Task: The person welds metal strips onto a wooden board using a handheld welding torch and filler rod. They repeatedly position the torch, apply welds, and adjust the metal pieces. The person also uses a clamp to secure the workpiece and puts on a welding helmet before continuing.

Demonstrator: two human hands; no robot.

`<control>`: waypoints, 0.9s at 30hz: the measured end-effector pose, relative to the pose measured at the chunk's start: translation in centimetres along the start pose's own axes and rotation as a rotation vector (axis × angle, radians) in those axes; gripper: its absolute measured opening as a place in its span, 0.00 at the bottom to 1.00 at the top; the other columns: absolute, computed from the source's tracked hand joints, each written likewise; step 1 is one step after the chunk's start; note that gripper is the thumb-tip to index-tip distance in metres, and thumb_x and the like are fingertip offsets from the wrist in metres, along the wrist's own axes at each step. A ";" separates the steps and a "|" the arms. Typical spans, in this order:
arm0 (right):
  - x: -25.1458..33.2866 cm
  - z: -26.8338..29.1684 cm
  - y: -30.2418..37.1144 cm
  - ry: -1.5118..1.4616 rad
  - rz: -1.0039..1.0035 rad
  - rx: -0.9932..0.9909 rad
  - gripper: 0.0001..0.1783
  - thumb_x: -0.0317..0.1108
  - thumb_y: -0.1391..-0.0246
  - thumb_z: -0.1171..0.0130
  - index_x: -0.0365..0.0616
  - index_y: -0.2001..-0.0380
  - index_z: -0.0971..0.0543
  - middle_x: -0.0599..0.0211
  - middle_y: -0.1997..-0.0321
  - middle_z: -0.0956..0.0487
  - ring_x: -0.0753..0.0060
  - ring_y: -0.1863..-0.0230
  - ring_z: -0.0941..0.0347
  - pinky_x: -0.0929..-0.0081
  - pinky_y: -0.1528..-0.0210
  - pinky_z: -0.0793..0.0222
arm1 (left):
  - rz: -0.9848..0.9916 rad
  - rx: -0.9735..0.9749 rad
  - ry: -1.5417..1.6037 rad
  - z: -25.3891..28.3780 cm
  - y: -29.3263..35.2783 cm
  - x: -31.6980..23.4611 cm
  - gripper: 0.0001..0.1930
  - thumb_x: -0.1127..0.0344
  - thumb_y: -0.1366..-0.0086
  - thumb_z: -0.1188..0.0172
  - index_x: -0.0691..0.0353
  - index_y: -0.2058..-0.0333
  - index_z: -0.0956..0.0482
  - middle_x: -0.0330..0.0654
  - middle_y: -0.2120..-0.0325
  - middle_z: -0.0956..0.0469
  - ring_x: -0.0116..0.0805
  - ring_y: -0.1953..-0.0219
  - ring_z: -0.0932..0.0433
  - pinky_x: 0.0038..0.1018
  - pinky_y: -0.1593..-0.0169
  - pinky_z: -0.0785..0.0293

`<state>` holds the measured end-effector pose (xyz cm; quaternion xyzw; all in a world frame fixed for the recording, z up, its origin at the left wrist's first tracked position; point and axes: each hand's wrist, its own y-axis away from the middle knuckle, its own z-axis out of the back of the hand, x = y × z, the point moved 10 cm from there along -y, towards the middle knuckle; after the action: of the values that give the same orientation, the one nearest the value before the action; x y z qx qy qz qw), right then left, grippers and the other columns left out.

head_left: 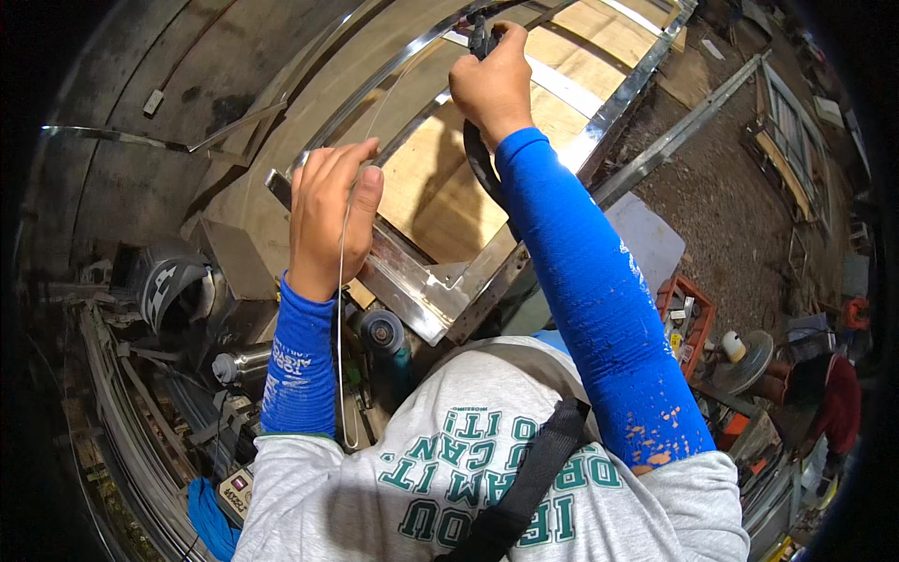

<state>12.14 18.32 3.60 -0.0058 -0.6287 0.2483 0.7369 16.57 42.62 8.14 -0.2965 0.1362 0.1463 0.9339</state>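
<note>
My right hand is closed round the black handle of a welding torch over the far part of a shiny metal frame. A thick black cable runs from the torch back beneath my right forearm. My left hand is above the near left corner of the frame, with a long thin metal rod held against its fingers by the thumb. The rod's bent lower end hangs beside my left forearm, and its upper part slants toward the torch. Where the rod's tip ends is too fine to tell.
Wooden board lies under the frame's bars. Close to my body are an angle grinder, a metal bottle and a black-and-white helmet. To the right stand a red crate and a person in dark red.
</note>
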 end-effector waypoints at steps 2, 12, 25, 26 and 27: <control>0.0 0.0 -0.2 0.008 0.024 -0.008 0.31 0.27 0.47 0.43 0.33 0.40 0.36 0.28 0.52 0.20 0.32 0.49 0.20 0.54 0.41 0.26 | 0.002 0.000 0.000 0.0 0.0 -0.1 0.24 0.52 0.23 0.50 0.70 0.48 0.19 0.53 0.53 0.17 0.51 0.50 0.23 0.40 0.41 0.34; 0.1 -0.3 -0.8 -0.003 0.010 -0.002 0.31 0.29 0.48 0.44 0.33 0.39 0.34 0.30 0.48 0.20 0.36 0.46 0.20 0.58 0.38 0.28 | -0.001 -0.012 -0.007 -0.1 -0.4 0.2 0.25 0.51 0.23 0.50 0.70 0.48 0.18 0.53 0.53 0.17 0.50 0.51 0.23 0.41 0.41 0.34; 0.8 -0.7 -0.7 0.091 0.140 -0.011 0.30 0.28 0.47 0.44 0.33 0.40 0.35 0.27 0.54 0.19 0.30 0.50 0.19 0.54 0.42 0.25 | 0.006 -0.010 0.002 -0.3 -0.4 0.4 0.26 0.50 0.22 0.51 0.71 0.48 0.18 0.54 0.52 0.17 0.50 0.50 0.23 0.41 0.41 0.34; 0.9 -0.8 -0.7 0.090 0.142 -0.010 0.30 0.28 0.47 0.44 0.33 0.40 0.35 0.27 0.54 0.19 0.30 0.50 0.19 0.54 0.42 0.25 | 0.006 -0.009 0.003 -0.3 -0.4 0.4 0.26 0.50 0.22 0.51 0.71 0.48 0.18 0.54 0.52 0.17 0.50 0.50 0.23 0.41 0.41 0.34; 0.9 -0.8 -0.7 0.090 0.143 -0.010 0.30 0.28 0.47 0.44 0.33 0.40 0.35 0.27 0.54 0.19 0.30 0.50 0.19 0.54 0.42 0.25 | 0.006 -0.008 0.001 -0.3 -0.4 0.4 0.27 0.50 0.22 0.52 0.71 0.48 0.18 0.54 0.52 0.17 0.50 0.50 0.23 0.41 0.41 0.34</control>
<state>13.16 18.33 4.52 -0.0654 -0.5943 0.2965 0.7448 17.08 42.19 7.98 -0.3000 0.1369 0.1497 0.9321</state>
